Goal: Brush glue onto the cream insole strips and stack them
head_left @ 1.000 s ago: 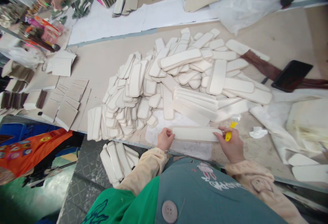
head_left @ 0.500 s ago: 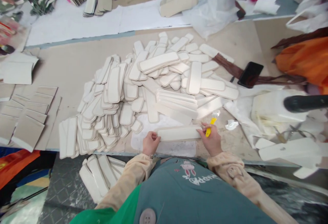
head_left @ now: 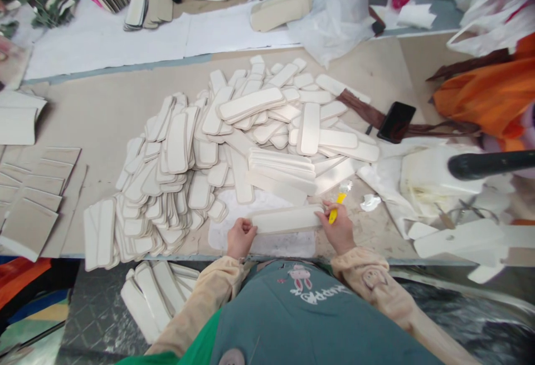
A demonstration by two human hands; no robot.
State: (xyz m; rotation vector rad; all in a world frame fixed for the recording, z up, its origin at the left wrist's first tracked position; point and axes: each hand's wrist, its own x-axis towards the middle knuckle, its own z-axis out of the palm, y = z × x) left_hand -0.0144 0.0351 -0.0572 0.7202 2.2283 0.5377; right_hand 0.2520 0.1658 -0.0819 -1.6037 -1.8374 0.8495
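“Holding a long, off-white, flat strip with rounded corners at both ends: how do the hands stand?”

“The left hand pinches its left end between thumb and bent fingers; the right hand pinches its right end in the same manner. The strip runs left to right at the near edge of the beige-covered workbench, over a whitish paper sheet. Whether it touches that sheet along its whole length, I cannot tell.”

“And the yellow-handled tool?”

“Lodged among the right hand's fingers, upper end pointing far and slightly right. Which fingers clasp it is too small to tell.”

“What has changed?”

“Chiefly the wearer's heading: the head has turned rightward, bringing an orange cloth and a thick black rod-like handle into sight at the right. The grip is unaltered, both ends of the strip remaining pinched; I judge the piece is being kept steady, not exchanged.”

“Surroundings?”

“Beyond the strip, a broad heap of similar off-white pieces; to the right, a small crumpled white scrap; farther right, a black phone beside a brown cloth band. More pale strips lie near left, below the bench edge.”
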